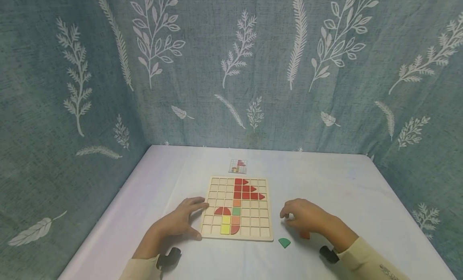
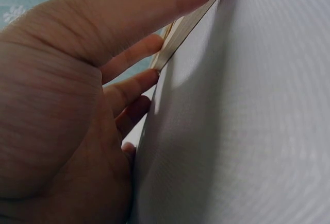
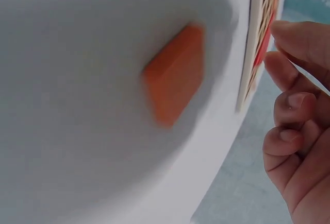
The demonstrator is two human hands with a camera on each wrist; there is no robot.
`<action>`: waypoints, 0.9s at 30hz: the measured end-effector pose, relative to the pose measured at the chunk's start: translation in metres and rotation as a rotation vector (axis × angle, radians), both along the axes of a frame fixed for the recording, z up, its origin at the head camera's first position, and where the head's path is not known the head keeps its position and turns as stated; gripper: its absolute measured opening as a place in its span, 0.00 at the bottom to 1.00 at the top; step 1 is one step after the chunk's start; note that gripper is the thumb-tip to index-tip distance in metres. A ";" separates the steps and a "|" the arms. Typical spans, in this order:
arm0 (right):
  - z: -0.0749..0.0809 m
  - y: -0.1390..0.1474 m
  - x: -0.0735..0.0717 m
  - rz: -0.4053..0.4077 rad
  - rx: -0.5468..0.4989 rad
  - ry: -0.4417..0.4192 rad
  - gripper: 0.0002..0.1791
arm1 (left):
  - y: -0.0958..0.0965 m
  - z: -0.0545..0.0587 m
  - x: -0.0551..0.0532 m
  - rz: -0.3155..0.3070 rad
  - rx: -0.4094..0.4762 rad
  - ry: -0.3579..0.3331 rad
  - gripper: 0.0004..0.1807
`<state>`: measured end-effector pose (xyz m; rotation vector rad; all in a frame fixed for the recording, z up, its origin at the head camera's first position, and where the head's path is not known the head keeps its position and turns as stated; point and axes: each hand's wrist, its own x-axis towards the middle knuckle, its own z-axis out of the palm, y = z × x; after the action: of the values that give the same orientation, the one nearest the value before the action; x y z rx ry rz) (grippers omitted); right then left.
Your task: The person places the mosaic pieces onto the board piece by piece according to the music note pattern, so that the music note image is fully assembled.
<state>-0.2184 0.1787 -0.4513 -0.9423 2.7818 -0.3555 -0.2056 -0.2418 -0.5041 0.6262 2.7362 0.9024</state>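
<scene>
A wooden grid board [image 1: 255, 223] lies on the table. Red pieces [image 1: 246, 188] form pointed rows at its top; lower down sit an orange square [image 1: 236, 202], a green square [image 1: 236, 211], yellow pieces [image 1: 226, 224] and red curved pieces [image 1: 222, 211]. My left hand [image 1: 177, 220] touches the board's left edge, thumb and fingers spread. To the board's right hovers my right hand [image 1: 307, 215], holding nothing; thumb and index finger are apart, the other fingers loosely curled [image 3: 304, 100]. Beneath that wrist lies an orange square piece [image 3: 178, 77], partly hidden in the head view.
A green quarter-circle piece [image 1: 284, 242] lies near the board's lower right corner. Beyond the board's far edge is a small picture card [image 1: 233, 166] with a coloured pattern on a grid. A leaf-patterned curtain [image 1: 202, 79] encloses the white table [image 1: 314, 171] behind and at the sides.
</scene>
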 end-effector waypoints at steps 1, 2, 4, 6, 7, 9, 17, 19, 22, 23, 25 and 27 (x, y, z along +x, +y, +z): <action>0.000 0.004 0.000 -0.011 0.002 -0.005 0.08 | 0.000 0.000 0.000 0.001 -0.001 0.000 0.57; 0.000 0.009 0.001 -0.019 0.005 -0.009 0.08 | 0.001 0.000 -0.001 0.004 0.001 -0.001 0.58; 0.001 0.018 0.001 -0.034 0.007 -0.029 0.09 | 0.001 0.000 -0.001 0.003 0.000 -0.001 0.58; 0.001 0.027 0.002 -0.029 0.001 -0.044 0.09 | 0.001 0.001 -0.001 0.003 0.000 -0.003 0.58; 0.001 0.031 0.002 -0.021 -0.003 -0.048 0.10 | 0.002 0.001 -0.001 0.003 0.000 -0.005 0.58; 0.001 0.039 0.003 -0.008 -0.003 -0.055 0.11 | 0.002 0.001 -0.001 0.004 -0.002 -0.007 0.58; -0.005 0.055 0.007 0.008 -0.003 -0.113 0.14 | 0.002 0.002 0.000 0.013 0.005 -0.009 0.58; -0.007 0.055 0.008 0.013 0.002 -0.125 0.13 | 0.002 0.002 0.001 0.009 0.004 -0.011 0.58; -0.008 0.054 0.008 0.033 -0.001 -0.124 0.11 | 0.002 0.003 0.001 0.002 0.007 -0.013 0.58; -0.008 0.054 0.008 0.043 -0.001 -0.116 0.11 | 0.002 0.003 0.001 0.000 0.006 -0.013 0.58; -0.009 0.052 0.007 0.068 -0.001 -0.097 0.09 | 0.002 0.003 0.000 0.000 0.004 -0.015 0.58; -0.009 0.049 0.006 0.089 -0.003 -0.079 0.07 | 0.002 0.003 0.000 0.005 0.003 -0.022 0.57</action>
<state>-0.2122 0.2275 -0.4604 -1.0259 2.6595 -0.3754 -0.2056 -0.2400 -0.5016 0.6069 2.7187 0.9091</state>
